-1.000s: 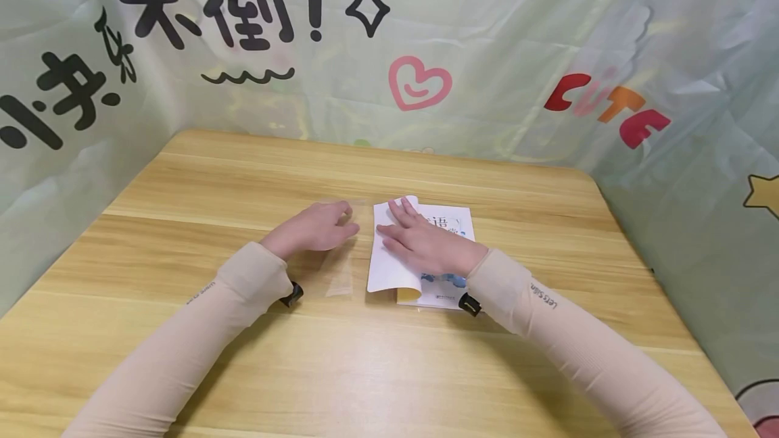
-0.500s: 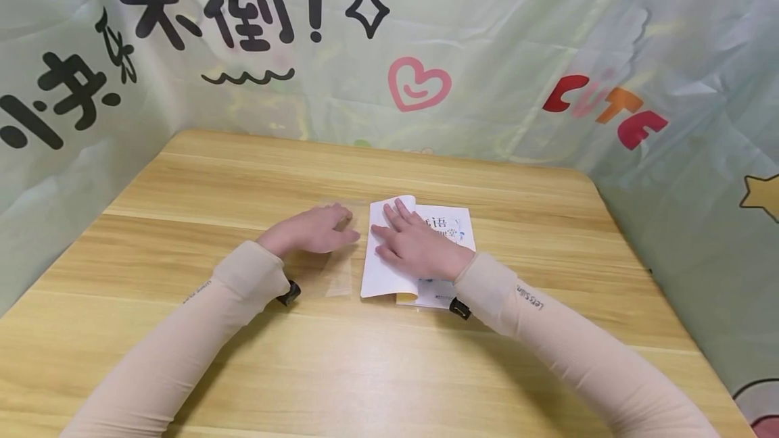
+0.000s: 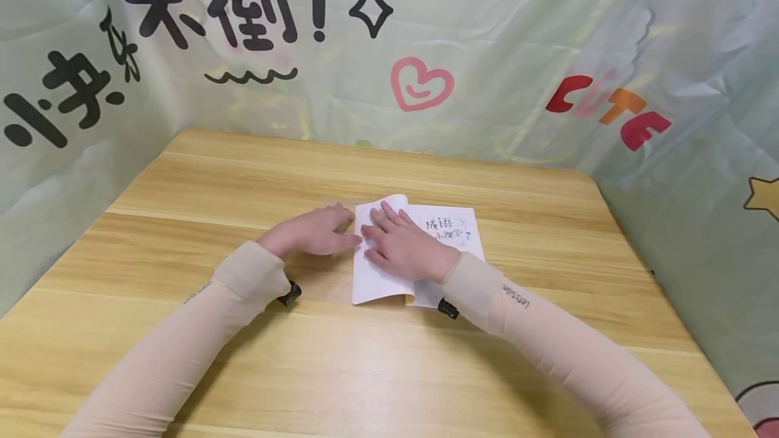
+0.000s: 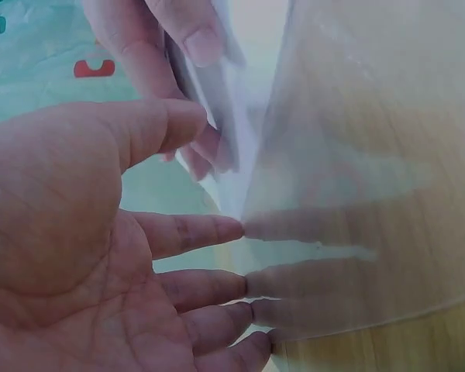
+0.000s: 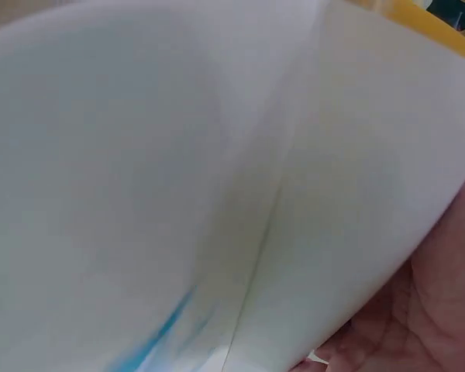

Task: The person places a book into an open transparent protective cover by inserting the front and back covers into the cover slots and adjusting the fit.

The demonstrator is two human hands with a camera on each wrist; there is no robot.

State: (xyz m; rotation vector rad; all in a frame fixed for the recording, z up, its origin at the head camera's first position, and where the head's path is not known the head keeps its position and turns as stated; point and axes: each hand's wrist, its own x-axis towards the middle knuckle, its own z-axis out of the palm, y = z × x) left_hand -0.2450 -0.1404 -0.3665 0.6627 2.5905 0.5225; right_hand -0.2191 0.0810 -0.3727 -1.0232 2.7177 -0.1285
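Note:
A thin white booklet (image 3: 447, 230) lies open on the table, its title page showing Chinese characters. Its turned-over front cover (image 3: 379, 284) curves up at the spine, with a bit of yellow near the fold. My right hand (image 3: 406, 245) rests on this cover with fingers spread and pointing left. Beside the cover's left edge is my left hand (image 3: 312, 230), palm down. In the left wrist view its straight fingertips touch the edge of a clear plastic sheet (image 4: 387, 263). The right wrist view is filled by white pages (image 5: 116, 170) with a blue streak.
The wooden table (image 3: 365, 370) extends around the booklet on every side. A printed fabric curtain (image 3: 487, 32) with black characters and a pink heart encloses the back and sides. A black strap (image 3: 448, 308) sits under the right wrist.
My right hand has slid left, and the cover has moved left with it up to my left thumb. More of the title shows, and the cover hides more of the plastic. The left hand has barely moved.

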